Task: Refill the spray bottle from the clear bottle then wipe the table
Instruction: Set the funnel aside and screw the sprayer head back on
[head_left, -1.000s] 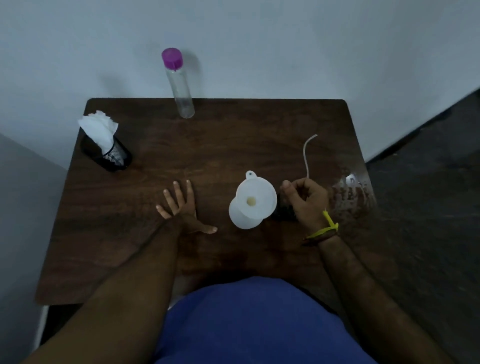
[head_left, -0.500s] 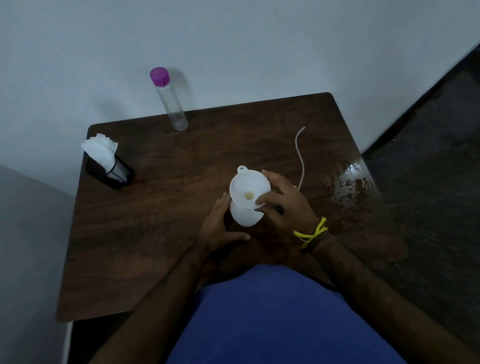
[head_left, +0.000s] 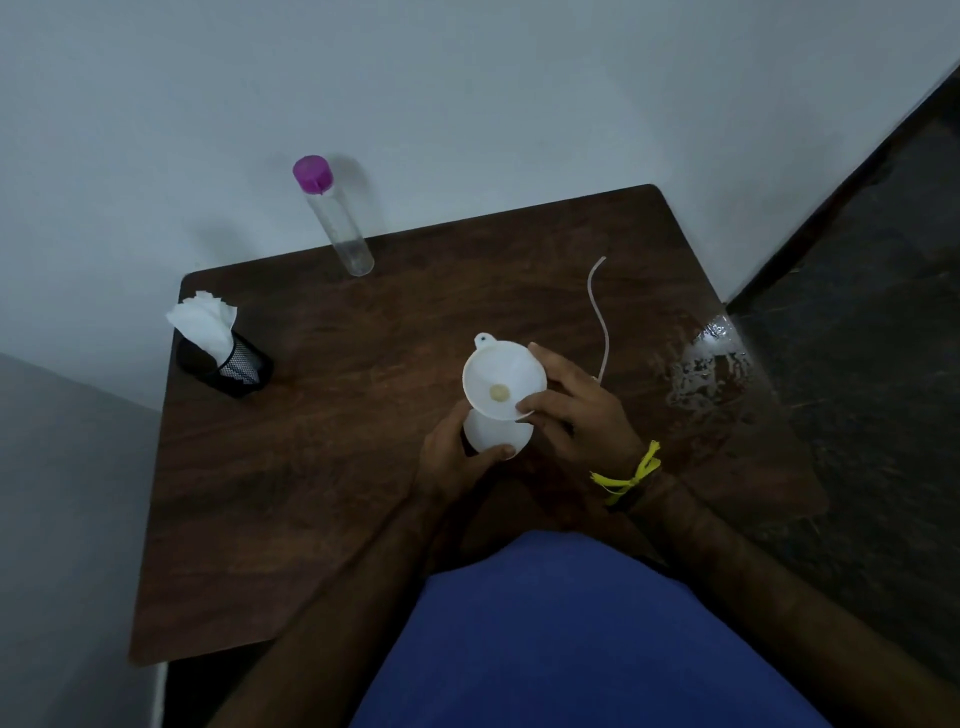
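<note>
Gripping the white spray bottle (head_left: 496, 439), left hand (head_left: 457, 457); right hand (head_left: 576, 410) pinches the funnel (head_left: 501, 382) rim

Both forearms reach forward from the near edge of the desk and converge toward its middle. The left hand (head_left: 457, 457) curls its fingers and thumb around the white spray bottle (head_left: 496, 434). The right hand (head_left: 582, 410) pinches the rim of the white funnel (head_left: 501, 382) atop it, with a yellow band (head_left: 626, 475) tied at the wrist.
</note>
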